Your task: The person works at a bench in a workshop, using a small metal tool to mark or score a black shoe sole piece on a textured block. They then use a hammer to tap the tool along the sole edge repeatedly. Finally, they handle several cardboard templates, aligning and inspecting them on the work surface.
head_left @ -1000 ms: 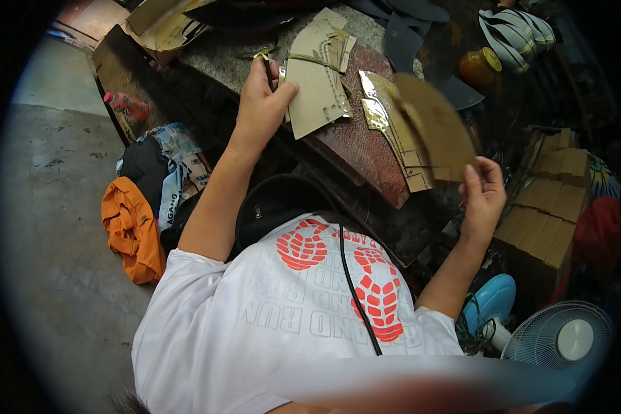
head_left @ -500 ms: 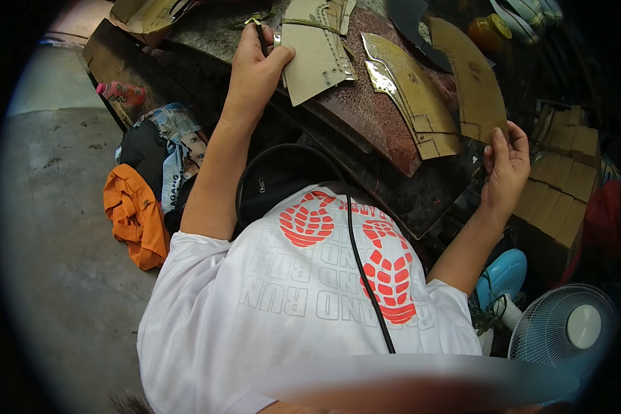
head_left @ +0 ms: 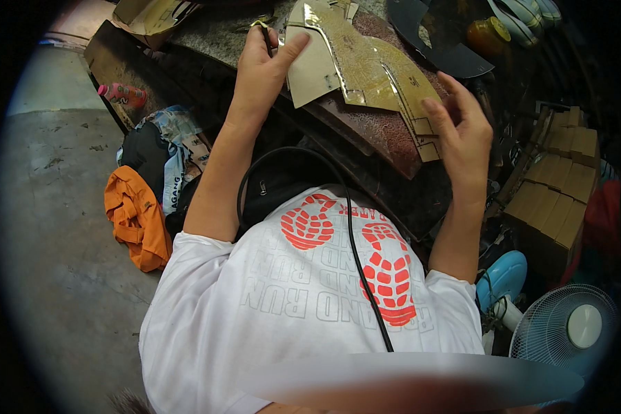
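Note:
My left hand (head_left: 261, 69) is closed round a slim dark pen-like tool (head_left: 266, 38) with a yellowish end. Its thumb lies at the edge of a stiff cream pattern piece (head_left: 315, 72). Over that piece lies a yellowish-gold pattern piece (head_left: 338, 52) with a shiny, marked edge. It reaches right to a second gold pattern piece (head_left: 414, 90), which has dark lines along its side. My right hand (head_left: 466, 124) is beside the second piece, thumb and fingers apart. Whether the thumb touches the piece's edge, I cannot tell.
The pieces lie on a worn reddish board (head_left: 397, 141). A dark curved piece (head_left: 455, 58) and an orange-lidded jar (head_left: 488, 33) are beyond. Small cardboard boxes (head_left: 555, 172) and a fan (head_left: 566, 328) stand right. A pink bottle (head_left: 124, 94) and orange cloth (head_left: 138, 217) are left.
The gold pattern piece my right hand held at the right is no longer there; a gold piece now lies over the cream one. My right hand has moved left and its fingers have spread.

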`<action>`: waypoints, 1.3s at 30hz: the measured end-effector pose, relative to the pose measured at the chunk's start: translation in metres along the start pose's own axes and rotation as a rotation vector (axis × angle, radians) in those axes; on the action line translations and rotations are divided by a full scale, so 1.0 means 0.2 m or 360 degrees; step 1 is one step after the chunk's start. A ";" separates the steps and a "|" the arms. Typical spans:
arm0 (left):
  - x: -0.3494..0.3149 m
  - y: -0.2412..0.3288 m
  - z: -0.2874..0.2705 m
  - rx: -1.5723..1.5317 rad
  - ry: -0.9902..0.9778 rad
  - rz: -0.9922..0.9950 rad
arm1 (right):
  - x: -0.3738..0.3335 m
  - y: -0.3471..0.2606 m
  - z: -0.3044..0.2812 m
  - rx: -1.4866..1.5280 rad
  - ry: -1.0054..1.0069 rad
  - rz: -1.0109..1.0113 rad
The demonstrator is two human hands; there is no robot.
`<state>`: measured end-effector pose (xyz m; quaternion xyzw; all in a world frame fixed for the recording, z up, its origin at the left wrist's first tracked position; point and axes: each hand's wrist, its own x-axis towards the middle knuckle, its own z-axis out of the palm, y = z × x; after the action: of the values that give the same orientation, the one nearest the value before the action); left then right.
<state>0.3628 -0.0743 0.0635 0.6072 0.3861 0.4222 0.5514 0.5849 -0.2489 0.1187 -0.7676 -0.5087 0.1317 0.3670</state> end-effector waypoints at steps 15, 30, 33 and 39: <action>0.05 0.18 0.07 0.1782 0.0135 0.0768 | -0.13 0.29 -0.12 0.0701 0.0433 0.0423; 0.08 0.17 0.29 -0.0270 -0.0880 -0.0049 | -0.15 0.21 -0.13 0.1512 0.0246 0.0540; 0.08 0.15 0.28 -0.0369 -0.0906 -0.0124 | -0.16 0.21 -0.12 0.1524 0.0237 0.0539; 0.07 0.14 0.28 -0.0488 -0.0899 -0.0197 | -0.16 0.21 -0.11 0.1551 0.0184 0.0542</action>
<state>0.4199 -0.0836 0.0899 0.5855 0.1860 0.2559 0.7464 0.6115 -0.2944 0.0990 -0.5857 -0.2350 0.3684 0.6827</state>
